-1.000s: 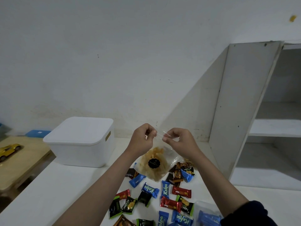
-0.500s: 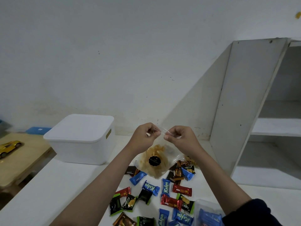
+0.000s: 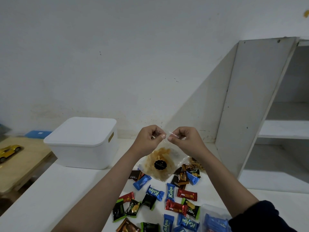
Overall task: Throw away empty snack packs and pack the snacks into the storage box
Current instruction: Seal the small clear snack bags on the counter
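Small foil snack packs lay scattered across the white table [image 3: 50, 195] nearest the onlooker: blue ones printed "Kalpa" [image 3: 169, 192], black-and-green ones printed "Nextar" [image 3: 133, 208], plain glossy red ones [image 3: 187, 195], and brown ones [image 3: 127, 226] whose lettering could not be read. A clear plastic pouch [image 3: 215, 218] at the near right edge held more blue packs.

Above the pile, the person's left hand [image 3: 148, 139] and right hand [image 3: 186, 140], close together, each pinched the top edge of a clear plastic bag of chips [image 3: 158, 162] between thumb and fingertips, the other fingers curled in. The bag hung in the air over the scattered packs, its thin film crinkled, filled with pale yellow, wavy chips. A round black sticker [image 3: 160, 164] on its front carried small lettering too fine to read. A dark sleeve [image 3: 260, 216] covered the right upper arm.

Further back on the table, to the left of the hands, stood the storage box [image 3: 83, 148], white smooth plastic with rounded corners, its flat lid shut and a small gold tag on one side. A yellow toy car [image 3: 9, 151] sat on a low wooden surface [image 3: 21, 166] at far left, a blue flat object [image 3: 37, 133] behind it. A white shelf unit [image 3: 270, 104] leaned against the grey-white wall [image 3: 117, 56] on the right.
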The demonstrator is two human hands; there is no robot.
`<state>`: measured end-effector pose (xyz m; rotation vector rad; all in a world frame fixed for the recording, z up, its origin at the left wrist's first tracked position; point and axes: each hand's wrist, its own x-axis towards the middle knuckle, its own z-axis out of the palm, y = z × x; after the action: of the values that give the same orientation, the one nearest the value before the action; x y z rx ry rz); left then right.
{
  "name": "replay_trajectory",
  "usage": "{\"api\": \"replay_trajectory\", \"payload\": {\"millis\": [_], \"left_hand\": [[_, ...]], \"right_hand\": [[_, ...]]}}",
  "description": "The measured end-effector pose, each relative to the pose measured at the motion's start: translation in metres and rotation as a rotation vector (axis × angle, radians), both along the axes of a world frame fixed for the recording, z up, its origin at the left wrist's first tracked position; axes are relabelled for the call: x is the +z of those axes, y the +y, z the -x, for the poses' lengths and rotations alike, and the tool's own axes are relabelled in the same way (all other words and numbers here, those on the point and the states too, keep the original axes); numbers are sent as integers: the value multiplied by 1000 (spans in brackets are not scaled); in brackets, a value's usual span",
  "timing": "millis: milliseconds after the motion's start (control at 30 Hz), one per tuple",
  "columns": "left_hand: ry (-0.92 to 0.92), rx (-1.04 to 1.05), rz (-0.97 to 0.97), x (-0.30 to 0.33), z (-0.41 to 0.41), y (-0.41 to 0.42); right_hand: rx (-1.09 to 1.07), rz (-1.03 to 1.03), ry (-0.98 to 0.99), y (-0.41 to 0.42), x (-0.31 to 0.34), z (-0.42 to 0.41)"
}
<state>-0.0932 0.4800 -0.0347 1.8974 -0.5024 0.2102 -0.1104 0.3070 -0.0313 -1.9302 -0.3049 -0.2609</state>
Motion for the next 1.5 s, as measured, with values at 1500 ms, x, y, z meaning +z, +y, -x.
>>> {"api": "replay_trajectory", "payload": {"millis": [1500], "left_hand": [[-194,15,-206,21,14,-1]], "right_hand": [[40,316,-128,-4,16,12]]}}
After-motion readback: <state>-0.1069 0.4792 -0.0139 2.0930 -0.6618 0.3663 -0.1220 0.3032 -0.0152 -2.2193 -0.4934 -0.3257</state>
